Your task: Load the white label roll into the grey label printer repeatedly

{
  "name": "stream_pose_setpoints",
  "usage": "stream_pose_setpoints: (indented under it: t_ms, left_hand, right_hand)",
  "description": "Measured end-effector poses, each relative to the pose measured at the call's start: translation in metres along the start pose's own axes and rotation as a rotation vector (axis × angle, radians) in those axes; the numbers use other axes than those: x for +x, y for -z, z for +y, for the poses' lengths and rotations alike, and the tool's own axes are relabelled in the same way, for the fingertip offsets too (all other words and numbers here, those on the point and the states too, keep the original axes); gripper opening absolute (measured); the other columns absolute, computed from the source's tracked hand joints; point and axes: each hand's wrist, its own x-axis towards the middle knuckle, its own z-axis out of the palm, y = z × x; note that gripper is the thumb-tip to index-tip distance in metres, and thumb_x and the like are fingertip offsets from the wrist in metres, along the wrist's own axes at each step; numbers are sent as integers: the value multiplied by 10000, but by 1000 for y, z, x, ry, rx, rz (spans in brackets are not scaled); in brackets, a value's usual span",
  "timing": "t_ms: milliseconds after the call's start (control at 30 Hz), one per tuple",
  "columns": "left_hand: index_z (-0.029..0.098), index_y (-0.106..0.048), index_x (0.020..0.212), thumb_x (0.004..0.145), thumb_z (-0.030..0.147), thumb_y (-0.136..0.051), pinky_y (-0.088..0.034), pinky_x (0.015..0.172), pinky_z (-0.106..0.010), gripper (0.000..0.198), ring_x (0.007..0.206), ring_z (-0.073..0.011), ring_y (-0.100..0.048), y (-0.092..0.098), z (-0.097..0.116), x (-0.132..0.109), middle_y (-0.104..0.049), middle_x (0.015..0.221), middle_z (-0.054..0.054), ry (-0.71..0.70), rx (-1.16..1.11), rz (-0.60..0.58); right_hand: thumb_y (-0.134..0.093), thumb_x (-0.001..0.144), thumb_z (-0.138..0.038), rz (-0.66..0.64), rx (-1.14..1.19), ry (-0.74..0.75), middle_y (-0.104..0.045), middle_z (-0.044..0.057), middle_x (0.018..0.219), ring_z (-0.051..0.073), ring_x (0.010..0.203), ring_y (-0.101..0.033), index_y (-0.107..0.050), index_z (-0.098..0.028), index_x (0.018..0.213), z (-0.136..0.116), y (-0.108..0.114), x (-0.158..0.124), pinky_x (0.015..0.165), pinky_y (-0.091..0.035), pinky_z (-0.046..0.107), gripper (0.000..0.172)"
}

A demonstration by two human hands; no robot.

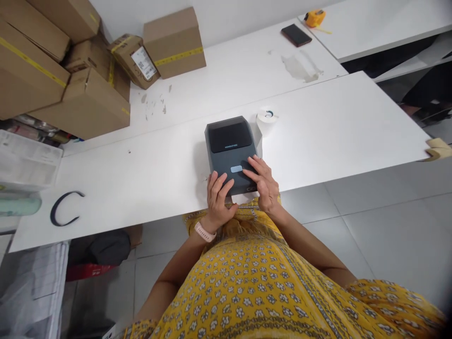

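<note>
A dark grey label printer (231,162) sits on the white table near its front edge, with a black window on its lid and a pale blue button (236,169). My left hand (219,200) grips the printer's front left corner, fingers on top and thumb low at the front. Fingers apart, my right hand (263,183) lies over the front right side; its index fingertip is beside the button. A white paper strip (243,197) shows at the printer's front, between the hands. Right behind the printer's right side stands a white label roll (266,122).
Cardboard boxes (90,101) pile up at the back left. A black headband (58,207) lies at the left front. At the back right are a phone (295,35) and a yellow tape measure (314,18). A tape roll (438,148) is at the right edge.
</note>
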Motion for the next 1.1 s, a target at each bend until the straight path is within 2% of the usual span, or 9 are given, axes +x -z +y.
stream_pose_setpoints:
  t_ms: [67, 133, 167, 267, 400, 567, 867, 967, 1100]
  left_hand:
    - [180, -643, 1241, 916, 445, -636, -491, 1088, -542, 419, 1330, -323, -563, 19, 19, -5, -638, 1320, -157, 182, -16, 31]
    - [199, -715, 943, 955, 439, -567, -567, 893, -420, 282, 998, -237, -681, 30, 36, -10, -711, 1006, -95, 355, -142, 92]
    - [201, -719, 853, 971, 449, -536, -563, 809, -376, 330, 871, -207, -676, 31, 42, -11, -708, 886, -72, 495, -269, 23]
    - [174, -727, 776, 926, 536, -576, -475, 592, -293, 420, 631, -150, -602, 19, 53, -1, -689, 726, -46, 999, -709, -226]
    - [151, -671, 694, 726, 598, -756, -396, 533, -251, 457, 539, -102, -541, -3, 57, 19, -683, 680, -36, 1356, -1038, -203]
    - [158, -641, 617, 693, 601, -786, -380, 547, -246, 472, 526, -89, -501, -7, 57, 18, -626, 590, -8, 1243, -948, -151]
    - [158, -703, 686, 828, 615, -672, -457, 608, -278, 479, 587, -136, -566, 2, 48, 3, -660, 648, -37, 1080, -883, -266]
    - [165, -719, 718, 900, 594, -597, -451, 607, -276, 482, 601, -137, -558, 12, 45, -7, -641, 656, -31, 1052, -800, -172]
    - [190, -693, 766, 978, 519, -528, -471, 633, -269, 425, 658, -139, -560, 21, 35, -8, -606, 703, -18, 915, -542, 104]
  right_hand:
    - [-251, 1063, -464, -77, 55, -67, -550, -75, 1550, 249, 1517, -426, -603, -414, 1409, -7, 10, 2, 1275, -347, 580, 496]
    - [-238, 1063, -510, -103, 83, -91, -540, -74, 1559, 250, 1530, -405, -578, -420, 1433, -11, 16, 3, 1276, -358, 568, 510]
    - [-232, 1062, -525, -106, 88, -90, -535, -70, 1564, 254, 1533, -400, -573, -418, 1437, -12, 17, 3, 1274, -360, 571, 518]
    - [-243, 1065, -527, -97, 101, -64, -518, -65, 1579, 249, 1540, -387, -569, -408, 1438, -11, 17, 3, 1278, -338, 589, 509]
    - [-267, 1069, -509, -95, 102, -46, -515, -41, 1586, 222, 1546, -374, -574, -382, 1430, -9, 14, 1, 1282, -322, 576, 491]
    - [-299, 1073, -449, -71, 67, -17, -571, 8, 1538, 227, 1522, -412, -621, -334, 1379, -9, 13, 1, 1248, -355, 568, 459]
    - [-412, 1054, -414, -104, -325, 104, -646, 29, 1439, 273, 1323, -561, -679, -356, 1278, -14, 10, 19, 1093, -393, 536, 354]
    - [-504, 1030, -387, -84, -437, 125, -666, 15, 1418, 288, 1346, -551, -689, -376, 1246, -16, 7, 20, 1172, -269, 582, 285]
    - [-553, 1012, -395, -97, -446, 87, -682, -15, 1386, 305, 1427, -487, -710, -395, 1180, -17, 6, 21, 1243, -132, 644, 230]
